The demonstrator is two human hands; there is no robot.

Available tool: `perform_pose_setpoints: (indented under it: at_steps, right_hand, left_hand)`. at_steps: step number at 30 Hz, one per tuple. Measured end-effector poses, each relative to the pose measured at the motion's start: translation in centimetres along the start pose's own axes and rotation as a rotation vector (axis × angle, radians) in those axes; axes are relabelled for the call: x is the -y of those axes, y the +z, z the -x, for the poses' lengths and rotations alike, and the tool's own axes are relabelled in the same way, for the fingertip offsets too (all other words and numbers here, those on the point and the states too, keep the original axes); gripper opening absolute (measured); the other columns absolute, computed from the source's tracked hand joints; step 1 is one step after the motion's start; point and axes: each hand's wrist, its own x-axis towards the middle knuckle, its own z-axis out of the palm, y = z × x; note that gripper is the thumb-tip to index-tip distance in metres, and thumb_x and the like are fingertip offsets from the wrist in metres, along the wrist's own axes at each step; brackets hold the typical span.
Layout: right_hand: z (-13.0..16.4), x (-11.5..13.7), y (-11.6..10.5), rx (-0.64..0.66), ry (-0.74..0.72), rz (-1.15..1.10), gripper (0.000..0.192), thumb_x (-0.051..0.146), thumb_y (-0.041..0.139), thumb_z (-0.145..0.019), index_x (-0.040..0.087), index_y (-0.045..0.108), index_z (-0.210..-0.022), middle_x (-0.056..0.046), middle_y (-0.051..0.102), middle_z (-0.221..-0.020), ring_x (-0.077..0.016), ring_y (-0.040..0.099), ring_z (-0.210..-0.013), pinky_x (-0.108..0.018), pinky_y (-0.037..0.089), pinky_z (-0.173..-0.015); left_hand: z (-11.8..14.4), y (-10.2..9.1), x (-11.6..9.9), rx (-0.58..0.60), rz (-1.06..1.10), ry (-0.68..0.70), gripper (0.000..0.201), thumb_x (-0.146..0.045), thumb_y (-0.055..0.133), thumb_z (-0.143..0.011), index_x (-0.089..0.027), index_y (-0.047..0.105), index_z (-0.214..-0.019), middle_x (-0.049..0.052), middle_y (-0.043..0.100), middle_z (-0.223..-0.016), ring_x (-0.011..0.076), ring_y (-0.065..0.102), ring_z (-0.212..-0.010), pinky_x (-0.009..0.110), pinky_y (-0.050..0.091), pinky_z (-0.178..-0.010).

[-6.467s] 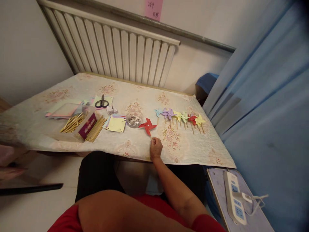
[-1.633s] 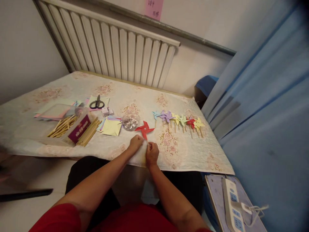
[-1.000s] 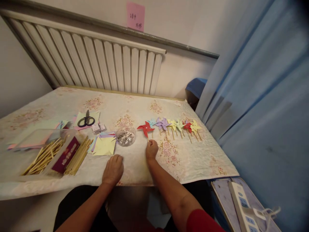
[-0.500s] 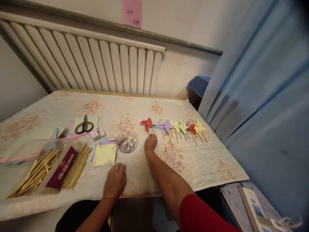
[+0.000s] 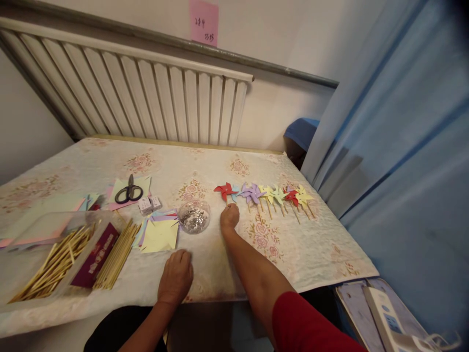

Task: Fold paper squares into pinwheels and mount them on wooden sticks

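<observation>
Fingers of the right hand [image 5: 229, 215] are curled around the stick of the red pinwheel [image 5: 224, 189], at the left end of the pinwheel row [image 5: 273, 194]; a careless nudge could disturb neighbours or tip the bead dish [image 5: 194, 216]. Left hand [image 5: 176, 276] lies flat on the worktop [image 5: 304, 249], holding nothing

A red pinwheel [image 5: 224, 190] leads a row of purple, yellow, green and red pinwheels [image 5: 273, 194]. The bench [image 5: 311, 249] cloth is pale with pink floral medallions (faded-looking). Black scissors [image 5: 128, 192] lie on pastel paper; a pink note [image 5: 203, 22] hangs above.
</observation>
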Motion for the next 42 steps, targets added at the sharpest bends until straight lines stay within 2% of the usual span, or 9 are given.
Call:
perform_pose_setpoints:
  at_steps: [18, 30, 42]
  right_hand:
    - [0.1, 1.3, -1.1, 0.140, 0.017, 0.182, 0.019, 0.008, 0.047, -0.079, 0.017, 0.062, -0.088, -0.010, 0.064, -0.087, -0.0227, 0.061, -0.080, -0.030, 0.042, -0.067]
    - [0.1, 1.0, -1.3, 0.185, -0.012, 0.238, 0.017, 0.010, 0.049, -0.080, 0.017, 0.062, -0.089, -0.012, 0.065, -0.091, -0.0237, 0.061, -0.082, -0.031, 0.043, -0.069]
    - [0.3, 0.7, -1.4, 0.179, -0.071, 0.222, 0.019, 0.005, 0.046, -0.077, 0.017, 0.060, -0.083, -0.011, 0.062, -0.084, -0.0227, 0.058, -0.077, -0.030, 0.040, -0.066]
  left_hand:
    - [0.1, 0.0, 0.0, -0.040, -0.028, 0.018, 0.013, -0.009, 0.048, -0.087, -0.019, 0.056, -0.086, 0.008, 0.056, -0.090, 0.0243, 0.052, -0.088, 0.038, 0.044, -0.082]
    - [0.1, -0.2, -0.2, -0.022, -0.032, 0.002, 0.012, -0.011, 0.048, -0.087, -0.018, 0.057, -0.087, 0.009, 0.056, -0.090, 0.0245, 0.053, -0.089, 0.039, 0.044, -0.083]
    - [0.1, 0.0, -0.1, -0.007, -0.052, 0.004, 0.011, -0.011, 0.047, -0.088, -0.018, 0.056, -0.087, 0.009, 0.056, -0.092, 0.0251, 0.052, -0.091, 0.039, 0.043, -0.083]
